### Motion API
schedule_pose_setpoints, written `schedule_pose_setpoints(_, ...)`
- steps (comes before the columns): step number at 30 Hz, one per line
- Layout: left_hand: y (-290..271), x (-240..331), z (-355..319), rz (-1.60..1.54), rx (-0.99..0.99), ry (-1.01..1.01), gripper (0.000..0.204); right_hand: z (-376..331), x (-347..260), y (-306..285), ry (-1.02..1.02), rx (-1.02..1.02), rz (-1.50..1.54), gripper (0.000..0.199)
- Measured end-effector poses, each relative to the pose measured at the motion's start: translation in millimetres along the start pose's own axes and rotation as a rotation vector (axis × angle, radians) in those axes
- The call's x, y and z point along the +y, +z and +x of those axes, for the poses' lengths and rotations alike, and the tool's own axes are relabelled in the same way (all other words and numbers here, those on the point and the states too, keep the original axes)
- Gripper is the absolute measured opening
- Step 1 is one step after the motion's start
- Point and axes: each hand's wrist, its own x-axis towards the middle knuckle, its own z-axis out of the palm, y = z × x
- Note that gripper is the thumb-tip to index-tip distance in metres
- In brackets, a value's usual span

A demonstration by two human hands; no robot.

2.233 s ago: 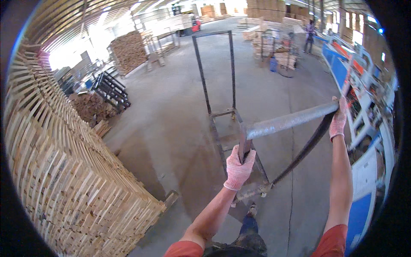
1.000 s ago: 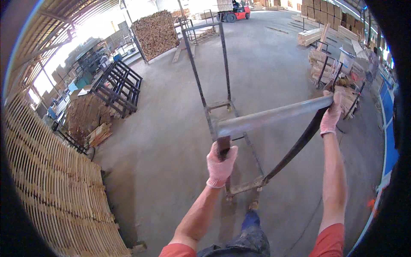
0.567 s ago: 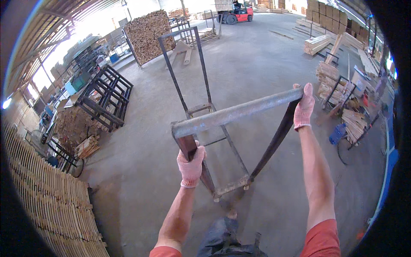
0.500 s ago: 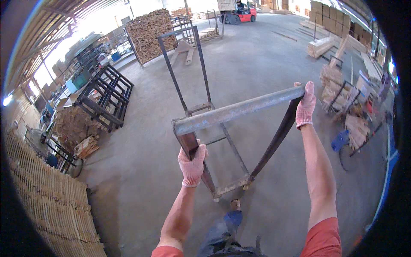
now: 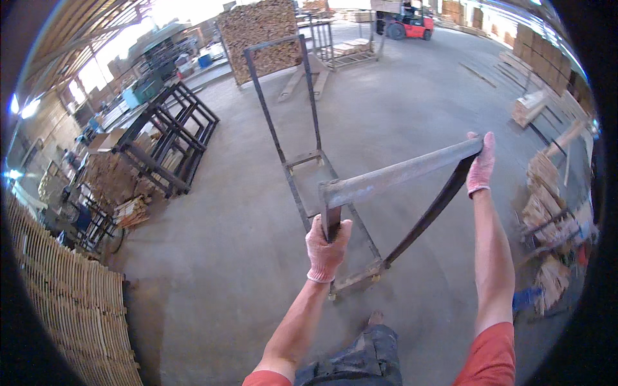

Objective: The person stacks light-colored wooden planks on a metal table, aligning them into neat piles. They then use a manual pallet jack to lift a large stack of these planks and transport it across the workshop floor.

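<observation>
Both hands wear pale pink knitted gloves and hold a bare metal frame trolley [image 5: 402,168] with tall end frames and an open, empty base. My left hand [image 5: 327,251] is closed round the near end frame's left upright, just below the thick top bar. Farther right and higher, my right hand [image 5: 481,166] grips the corner where that bar meets the right upright; some of its fingers are hidden behind the bar. Small casters [image 5: 375,278] show under the near end of the base. The far end frame [image 5: 275,44] stands upright ahead.
Stacked wooden slats [image 5: 71,302] line the near left, with black metal racks [image 5: 170,138] beyond. Ahead are a large wood stack [image 5: 257,29] and a pallet jack [image 5: 293,85]. A red forklift [image 5: 415,27] is farther back. Timber bundles [image 5: 544,186] lie along the right.
The view has swung left, so the wood stack and forklift sit farther right. The trolley and both hands also appear farther right, with the grip kept. My legs have shifted in a step.
</observation>
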Motion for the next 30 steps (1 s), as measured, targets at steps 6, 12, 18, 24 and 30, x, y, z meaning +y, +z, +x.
schedule_pose_setpoints(6, 83, -59, 187, 0.078, 0.102, -0.009, 0.027, 167, 170, 112, 0.108, -0.162, 0.16, 0.057)
schedule_pose_setpoints(12, 148, -161, 386, 0.007, 0.192, -0.03, 0.026, 288, 330, 288, 0.156, -0.157, 0.114, 0.062)
schedule_pose_setpoints(18, 210, -255, 594, -0.054, 0.27, -0.039, 0.024, 434, 475, 430, 0.221, -0.298, 0.298, 0.06)
schedule_pose_setpoints(24, 229, -324, 762, -0.073, 0.368, -0.067, 0.023, 492, 603, 593, 0.232, -0.357, 0.268, 0.058)
schedule_pose_setpoints(30, 251, -385, 965, -0.118, 0.411, -0.079, 0.017, 585, 711, 768, 0.37, -0.337, 0.336, 0.064)
